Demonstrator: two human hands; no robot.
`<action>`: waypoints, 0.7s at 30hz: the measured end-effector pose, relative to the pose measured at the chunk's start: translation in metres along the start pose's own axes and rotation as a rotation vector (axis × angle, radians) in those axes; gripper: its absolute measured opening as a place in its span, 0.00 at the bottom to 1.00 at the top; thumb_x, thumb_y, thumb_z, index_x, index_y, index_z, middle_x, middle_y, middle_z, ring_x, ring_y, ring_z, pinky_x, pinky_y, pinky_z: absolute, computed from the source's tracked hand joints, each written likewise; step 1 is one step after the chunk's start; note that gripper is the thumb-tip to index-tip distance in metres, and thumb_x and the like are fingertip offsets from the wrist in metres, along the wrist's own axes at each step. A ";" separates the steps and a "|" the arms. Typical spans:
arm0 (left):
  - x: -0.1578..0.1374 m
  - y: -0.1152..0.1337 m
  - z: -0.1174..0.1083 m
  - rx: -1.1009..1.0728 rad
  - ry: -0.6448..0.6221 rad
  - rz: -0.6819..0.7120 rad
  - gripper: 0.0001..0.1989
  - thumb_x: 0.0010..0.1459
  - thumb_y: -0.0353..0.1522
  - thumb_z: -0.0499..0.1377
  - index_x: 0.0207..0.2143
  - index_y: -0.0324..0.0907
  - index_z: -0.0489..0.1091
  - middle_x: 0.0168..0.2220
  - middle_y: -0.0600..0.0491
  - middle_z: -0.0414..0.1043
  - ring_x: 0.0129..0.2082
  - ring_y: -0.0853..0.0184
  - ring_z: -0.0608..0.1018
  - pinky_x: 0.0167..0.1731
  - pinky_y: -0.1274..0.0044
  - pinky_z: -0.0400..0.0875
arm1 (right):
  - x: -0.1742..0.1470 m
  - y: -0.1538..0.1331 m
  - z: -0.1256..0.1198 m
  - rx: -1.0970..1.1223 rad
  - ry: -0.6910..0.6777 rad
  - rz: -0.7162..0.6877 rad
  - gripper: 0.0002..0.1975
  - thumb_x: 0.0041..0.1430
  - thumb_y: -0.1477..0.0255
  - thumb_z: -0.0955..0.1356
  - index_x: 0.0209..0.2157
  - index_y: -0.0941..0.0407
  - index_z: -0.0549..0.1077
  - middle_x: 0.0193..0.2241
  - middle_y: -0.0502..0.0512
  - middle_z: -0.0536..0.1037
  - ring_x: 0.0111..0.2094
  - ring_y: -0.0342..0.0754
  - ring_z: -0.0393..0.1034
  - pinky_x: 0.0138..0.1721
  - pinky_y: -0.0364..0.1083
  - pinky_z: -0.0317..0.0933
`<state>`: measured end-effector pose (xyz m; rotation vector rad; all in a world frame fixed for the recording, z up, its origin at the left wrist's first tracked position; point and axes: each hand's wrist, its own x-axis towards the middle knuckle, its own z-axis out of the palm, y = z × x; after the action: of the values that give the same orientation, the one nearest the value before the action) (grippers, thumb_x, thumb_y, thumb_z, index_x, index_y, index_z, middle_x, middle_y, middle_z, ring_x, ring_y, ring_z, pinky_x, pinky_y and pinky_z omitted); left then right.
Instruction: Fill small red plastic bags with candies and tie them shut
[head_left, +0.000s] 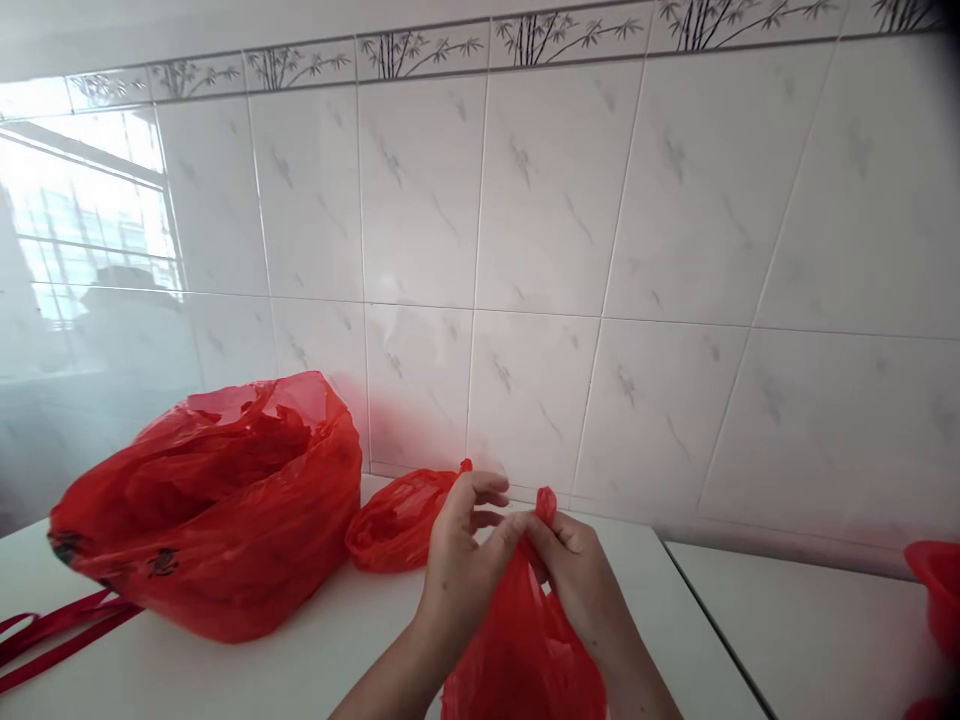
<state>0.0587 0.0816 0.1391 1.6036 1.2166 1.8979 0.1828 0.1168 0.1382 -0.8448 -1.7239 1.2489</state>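
Note:
A red plastic bag (525, 650) hangs gathered below my two hands, low in the middle of the view. My right hand (581, 560) is closed around its twisted neck, and a small red tip of plastic pokes up above the thumb. My left hand (465, 550) is beside it with the fingers curved and apart. The left thumb reaches across to the bag's neck and touches it or the right hand. Just behind my left hand, a smaller red bag (394, 525) lies on the white tabletop (360, 640), its top twisted to a point.
At the left stands a large, puffed-out red bag (247, 560) with its mouth gaping. Dark red straps (67, 625) stick out beside it. A tiled wall (540, 220) rises behind the table. Red plastic (941, 590) shows at the right edge, past a seam in the tabletop.

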 end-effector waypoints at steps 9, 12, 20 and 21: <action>0.000 -0.023 -0.001 0.459 -0.083 0.235 0.09 0.54 0.21 0.55 0.24 0.42 0.66 0.30 0.54 0.67 0.31 0.69 0.69 0.34 0.76 0.65 | 0.019 0.015 -0.009 0.107 -0.113 -0.132 0.22 0.65 0.56 0.57 0.29 0.57 0.68 0.18 0.46 0.60 0.21 0.40 0.51 0.23 0.42 0.47; 0.002 -0.027 -0.004 0.292 -0.028 0.017 0.06 0.55 0.25 0.56 0.26 0.42 0.63 0.36 0.53 0.68 0.37 0.67 0.70 0.36 0.76 0.65 | 0.025 0.018 -0.024 0.138 -0.255 -0.136 0.17 0.64 0.58 0.61 0.41 0.56 0.73 0.19 0.45 0.63 0.20 0.40 0.52 0.22 0.41 0.49; -0.006 -0.038 0.003 -0.096 -0.085 -0.323 0.08 0.59 0.34 0.53 0.28 0.42 0.58 0.25 0.58 0.61 0.25 0.72 0.63 0.27 0.80 0.60 | 0.024 0.023 -0.034 -0.062 -0.262 -0.059 0.05 0.55 0.70 0.65 0.32 0.55 0.72 0.24 0.47 0.66 0.26 0.41 0.57 0.28 0.41 0.54; -0.008 -0.037 0.005 -0.046 -0.067 -0.310 0.08 0.58 0.33 0.54 0.28 0.42 0.59 0.25 0.58 0.61 0.25 0.72 0.63 0.26 0.80 0.59 | 0.023 0.025 -0.032 -0.124 -0.196 -0.029 0.05 0.53 0.72 0.65 0.34 0.54 0.70 0.23 0.45 0.64 0.24 0.40 0.56 0.26 0.40 0.53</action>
<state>0.0565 0.0980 0.1052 1.3526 1.2988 1.6529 0.2029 0.1569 0.1248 -0.7870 -1.9800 1.2503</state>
